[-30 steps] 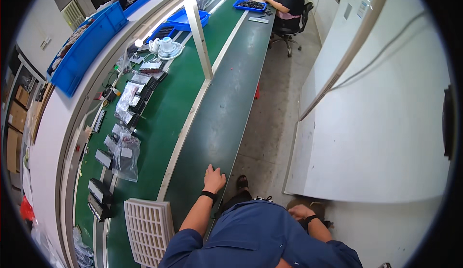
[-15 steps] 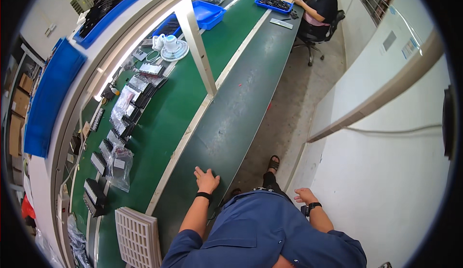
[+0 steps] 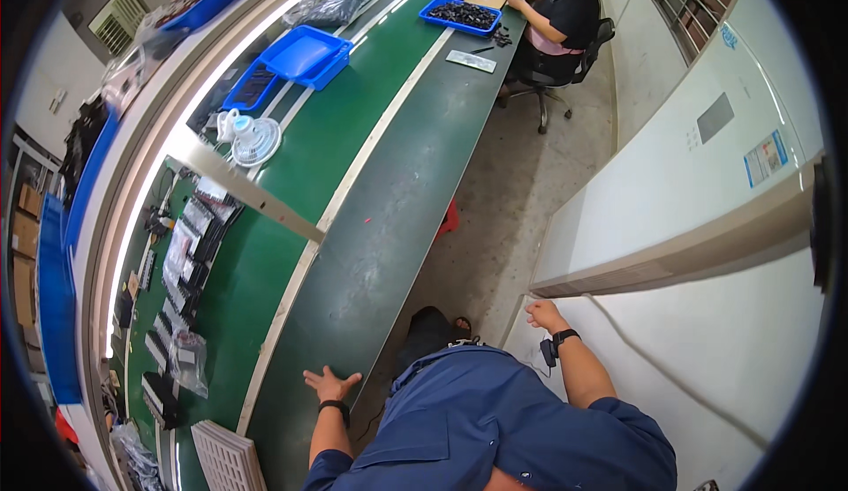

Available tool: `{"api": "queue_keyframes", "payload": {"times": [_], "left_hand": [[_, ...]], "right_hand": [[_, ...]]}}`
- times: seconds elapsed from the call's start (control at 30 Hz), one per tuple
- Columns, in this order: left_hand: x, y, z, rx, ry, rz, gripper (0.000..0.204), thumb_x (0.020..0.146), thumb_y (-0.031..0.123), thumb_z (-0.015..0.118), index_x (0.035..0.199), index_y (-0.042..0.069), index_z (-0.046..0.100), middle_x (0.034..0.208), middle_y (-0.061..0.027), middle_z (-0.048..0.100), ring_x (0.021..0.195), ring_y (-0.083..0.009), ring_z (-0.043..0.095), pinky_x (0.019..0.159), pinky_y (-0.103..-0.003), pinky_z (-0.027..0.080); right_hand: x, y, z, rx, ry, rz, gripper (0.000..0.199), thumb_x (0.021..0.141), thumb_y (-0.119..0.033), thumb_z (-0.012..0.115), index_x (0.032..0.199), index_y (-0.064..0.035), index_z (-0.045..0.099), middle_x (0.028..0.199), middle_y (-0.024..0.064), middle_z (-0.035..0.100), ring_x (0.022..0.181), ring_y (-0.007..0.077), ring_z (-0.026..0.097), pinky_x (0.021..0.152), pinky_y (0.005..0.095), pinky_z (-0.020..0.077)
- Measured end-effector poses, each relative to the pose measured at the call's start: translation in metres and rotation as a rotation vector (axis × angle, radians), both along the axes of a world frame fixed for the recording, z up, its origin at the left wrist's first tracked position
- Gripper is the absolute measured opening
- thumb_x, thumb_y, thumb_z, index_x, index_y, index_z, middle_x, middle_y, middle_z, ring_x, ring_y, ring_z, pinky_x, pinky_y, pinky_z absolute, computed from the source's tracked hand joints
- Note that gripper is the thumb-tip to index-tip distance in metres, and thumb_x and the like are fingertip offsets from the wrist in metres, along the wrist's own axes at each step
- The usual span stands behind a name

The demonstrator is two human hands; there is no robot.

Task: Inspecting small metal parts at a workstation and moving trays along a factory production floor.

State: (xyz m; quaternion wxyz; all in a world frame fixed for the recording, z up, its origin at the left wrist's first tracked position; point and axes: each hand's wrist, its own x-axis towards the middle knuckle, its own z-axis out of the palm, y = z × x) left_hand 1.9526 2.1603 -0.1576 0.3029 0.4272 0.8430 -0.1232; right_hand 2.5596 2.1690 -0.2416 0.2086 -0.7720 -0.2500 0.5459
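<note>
My left hand [image 3: 332, 385] rests on the dark green edge strip of the workbench [image 3: 340, 301], its fingers spread and nothing in it. A black band circles that wrist. My right hand [image 3: 548, 315] hangs beside the white wall on the right, its fingers loosely curled in, with no object visible in them. On the right wrist sits a black band, with a small black box [image 3: 548, 352] and a thin cable next to it. A stack of white slotted trays [image 3: 228, 456] stands near my left forearm.
Along the green belt lie a row of black-and-silver parts [image 3: 190, 253], a white fan [image 3: 256, 142] and a blue bin [image 3: 305, 56]. A metal post [image 3: 256, 195] rises by the bench. Ahead, a co-worker [image 3: 565, 14] sits at a blue tray of black pieces [image 3: 459, 16]. A white cabinet [image 3: 654, 173] stands right.
I have moved forward along the bench; the fan, post and co-worker appear closer. My left hand has shifted along the bench with its fingers spread wider. The right arm has swung forward.
</note>
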Motion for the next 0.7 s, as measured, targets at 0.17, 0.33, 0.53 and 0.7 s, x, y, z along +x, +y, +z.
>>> {"api": "queue_keyframes", "payload": {"times": [0.17,0.33,0.53,0.7], "left_hand": [[0.002,0.007,-0.010,-0.009,0.051,0.070,0.127,0.050,0.061,0.092,0.149,0.003,0.038,0.158,-0.0397,-0.002,0.148,-0.0556,0.005,0.119,-0.055,0.025],[0.007,0.018,0.002,-0.099,0.081,0.130,0.131,0.045,0.061,0.093,0.149,0.004,0.038,0.159,-0.0375,-0.002,0.149,-0.0509,0.009,0.118,-0.053,0.028],[0.018,0.097,-0.041,-0.791,0.155,0.009,0.092,0.069,0.050,0.084,0.145,0.011,0.049,0.160,-0.0224,0.022,0.144,-0.0371,0.037,0.112,-0.046,0.041],[0.077,0.183,-0.087,-0.929,-0.007,-0.587,0.049,0.087,0.039,0.063,0.129,0.014,0.067,0.137,-0.0084,0.063,0.130,-0.0298,0.056,0.106,-0.044,0.045]], "right_hand": [[0.014,0.049,-0.005,0.013,0.021,0.074,0.025,0.089,-0.020,0.065,0.093,0.0039,0.071,0.075,0.0114,0.069,0.064,0.0163,0.067,0.051,0.0300,0.0515],[0.052,0.082,-0.012,-0.230,0.015,0.252,0.027,0.090,-0.023,0.067,0.100,0.0014,0.071,0.081,0.0104,0.071,0.070,0.0191,0.070,0.058,0.0312,0.0569],[0.131,0.160,0.021,-0.232,-0.062,0.261,0.025,0.089,-0.023,0.066,0.092,0.0017,0.071,0.073,0.0113,0.069,0.059,0.0188,0.065,0.053,0.0319,0.0514],[0.166,0.256,0.025,-0.060,-0.117,0.055,0.025,0.089,-0.021,0.065,0.090,0.0025,0.071,0.068,0.0100,0.068,0.052,0.0168,0.060,0.049,0.0323,0.0473]]}}
